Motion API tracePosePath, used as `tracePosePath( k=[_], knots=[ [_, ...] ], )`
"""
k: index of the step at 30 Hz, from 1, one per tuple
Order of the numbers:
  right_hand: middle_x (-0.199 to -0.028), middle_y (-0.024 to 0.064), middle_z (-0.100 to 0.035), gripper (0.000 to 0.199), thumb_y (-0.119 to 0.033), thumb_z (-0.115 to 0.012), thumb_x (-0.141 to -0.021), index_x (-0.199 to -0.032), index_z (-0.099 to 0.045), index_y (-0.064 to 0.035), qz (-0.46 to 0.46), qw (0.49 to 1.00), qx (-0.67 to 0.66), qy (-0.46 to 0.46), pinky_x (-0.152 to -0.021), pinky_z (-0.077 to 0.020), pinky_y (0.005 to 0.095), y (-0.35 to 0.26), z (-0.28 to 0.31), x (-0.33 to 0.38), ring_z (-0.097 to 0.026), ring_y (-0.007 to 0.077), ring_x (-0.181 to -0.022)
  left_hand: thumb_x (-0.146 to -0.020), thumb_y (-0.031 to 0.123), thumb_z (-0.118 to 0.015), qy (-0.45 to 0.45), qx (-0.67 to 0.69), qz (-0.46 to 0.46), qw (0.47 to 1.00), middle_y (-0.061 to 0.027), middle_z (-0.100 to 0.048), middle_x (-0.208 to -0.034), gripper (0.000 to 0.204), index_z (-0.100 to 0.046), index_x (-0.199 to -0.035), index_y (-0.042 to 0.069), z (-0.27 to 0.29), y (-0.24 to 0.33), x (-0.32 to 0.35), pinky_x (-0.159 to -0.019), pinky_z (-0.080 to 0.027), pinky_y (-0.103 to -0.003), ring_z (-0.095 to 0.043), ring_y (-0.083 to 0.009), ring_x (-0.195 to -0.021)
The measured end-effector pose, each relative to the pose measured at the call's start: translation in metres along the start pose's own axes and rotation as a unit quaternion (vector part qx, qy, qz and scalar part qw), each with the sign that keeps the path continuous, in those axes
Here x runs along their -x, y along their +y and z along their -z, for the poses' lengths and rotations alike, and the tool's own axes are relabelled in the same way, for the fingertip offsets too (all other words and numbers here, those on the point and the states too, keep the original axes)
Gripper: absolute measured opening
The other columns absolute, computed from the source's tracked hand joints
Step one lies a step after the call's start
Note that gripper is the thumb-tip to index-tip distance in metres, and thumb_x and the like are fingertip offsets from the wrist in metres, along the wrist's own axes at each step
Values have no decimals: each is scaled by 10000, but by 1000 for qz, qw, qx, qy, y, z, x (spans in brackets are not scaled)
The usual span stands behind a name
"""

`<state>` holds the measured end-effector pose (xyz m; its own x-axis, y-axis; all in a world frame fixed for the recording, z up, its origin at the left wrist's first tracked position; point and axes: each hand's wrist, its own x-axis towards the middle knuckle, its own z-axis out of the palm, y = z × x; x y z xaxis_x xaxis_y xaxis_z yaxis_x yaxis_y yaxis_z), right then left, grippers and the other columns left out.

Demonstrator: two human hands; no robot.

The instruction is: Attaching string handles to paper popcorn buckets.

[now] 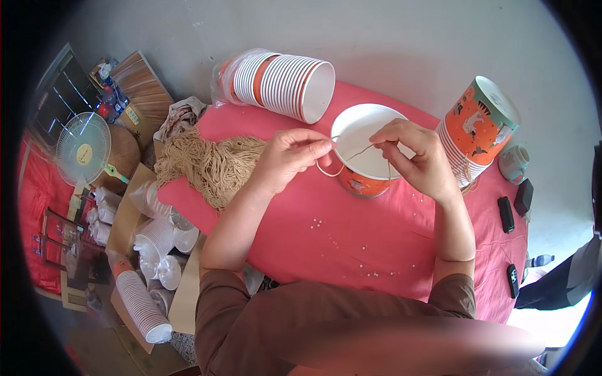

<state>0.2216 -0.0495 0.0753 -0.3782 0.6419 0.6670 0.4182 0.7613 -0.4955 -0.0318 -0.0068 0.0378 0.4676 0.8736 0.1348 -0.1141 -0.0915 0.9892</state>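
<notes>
Pink-clothed table [351,250], grey floor beyond. Left hand [285,156] pinched on beige cord [327,168]; right hand [417,156] pinched on its far end, strand running left-right between them. Just beneath, orange paper bucket [367,150], nearer the right hand; cord heap [213,166] leftward, stacked buckets [282,84] behind.

- Table [401,250] under a pink-red cloth fills the middle, pushed close to a pale grey wall [389,44].
- Small white desk fan [83,149] stands off to the left, by a brown rounded object.
- Wooden panel [145,84] leans near the wall, top left.
- Cardboard boxes [128,216] on the floor, lower left.
- Red fabric [39,207] at far left.
- Bright daylight at the lower right.
</notes>
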Motion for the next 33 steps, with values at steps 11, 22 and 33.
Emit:
tracePosePath(
  k=[11, 22, 33],
  knots=[
    [-921, 72, -664, 179, 81, -588, -905, -1053, -659, 10, -38, 993, -110, -29, -662, -512, 241, 5, -17, -24, -622, 103, -762, -928, 92, -655, -19, -256, -100, 961, -16, -655, -693, 151, -719, -989, -31, -21, -17, -10, -574, -445, -233, -546, -33, -631],
    [-949, 109, -656, 179, 11, -673, -828, -1003, -673, -23, -5, 970, 241, 41, -684, -531, 315, 35, -21, -4, -655, 226, -786, -971, 132, -614, -107, 92, 8, 990, 18, -583, -702, 175, -690, -993, -25, -5, -39, -15, -530, -353, -204, -459, -29, -608],
    [-848, 61, -665, 216, -79, -748, -713, -916, -675, -69, 117, 976, 181, -18, -666, -524, 376, 6, -40, -1, -662, 258, -746, -970, 121, -592, -90, 76, 11, 993, 14, -574, -710, 161, -688, -969, -8, -8, -30, -7, -541, -357, -203, -480, -47, -633]
  ],
)
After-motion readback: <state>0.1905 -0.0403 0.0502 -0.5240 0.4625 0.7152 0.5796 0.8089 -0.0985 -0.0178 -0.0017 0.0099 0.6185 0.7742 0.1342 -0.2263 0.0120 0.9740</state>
